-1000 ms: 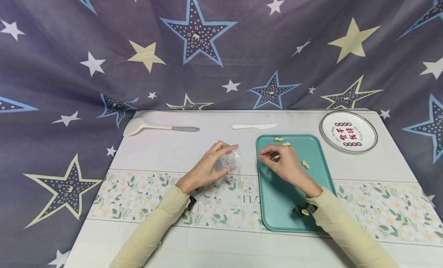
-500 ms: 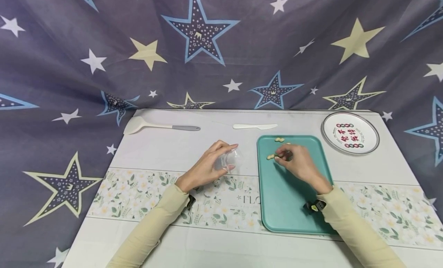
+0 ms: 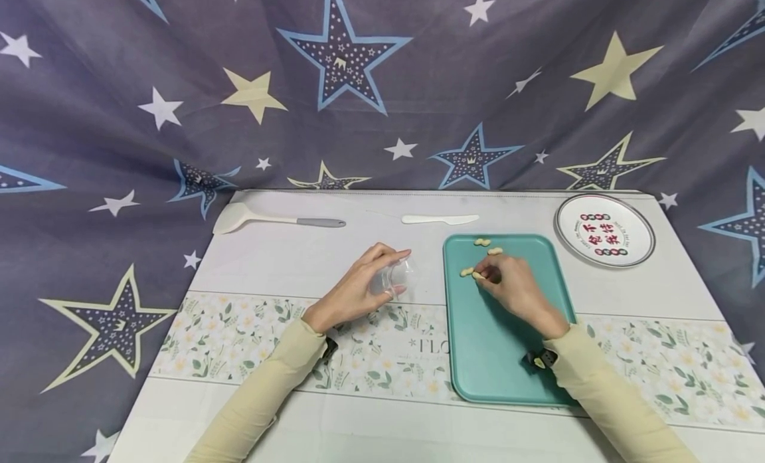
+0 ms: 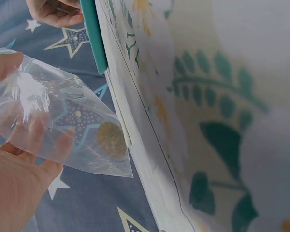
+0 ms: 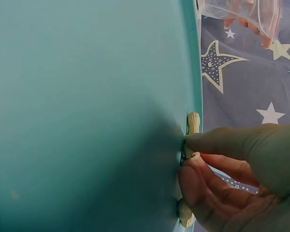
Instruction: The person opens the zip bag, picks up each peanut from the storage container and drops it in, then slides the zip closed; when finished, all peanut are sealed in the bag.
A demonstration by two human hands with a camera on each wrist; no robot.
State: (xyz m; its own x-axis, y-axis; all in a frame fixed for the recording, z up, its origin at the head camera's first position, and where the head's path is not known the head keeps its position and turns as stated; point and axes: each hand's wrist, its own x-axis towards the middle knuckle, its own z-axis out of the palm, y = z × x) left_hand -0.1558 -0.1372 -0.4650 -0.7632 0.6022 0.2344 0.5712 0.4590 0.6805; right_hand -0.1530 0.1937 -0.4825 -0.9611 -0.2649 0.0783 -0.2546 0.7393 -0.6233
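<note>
In the head view my left hand (image 3: 356, 291) holds a clear plastic bag (image 3: 399, 277) from its left side, fingers and thumb round it. The left wrist view shows the bag (image 4: 82, 150) with a round tan thing (image 4: 111, 139) at its lower end, its kind unclear. Over the teal tray (image 3: 502, 357), my right hand (image 3: 516, 287) pinches a peanut (image 3: 477, 276) between thumb and fingertips, low at the tray surface. A second peanut (image 3: 467, 272) lies just left of it. Two more, a peanut (image 3: 482, 242) and another peanut (image 3: 495, 251), lie near the tray's far edge.
A cream spatula (image 3: 239, 216) with a grey handle lies at the far left of the table. A white knife (image 3: 439, 219) lies behind the tray. At the far right stands a round white plate (image 3: 627, 234) with red lettering. A star-patterned cloth (image 3: 358, 144) hangs behind the table.
My right hand has moved right from the tray's left rim to the peanuts and now pinches one. The left hand and bag have stayed in place.
</note>
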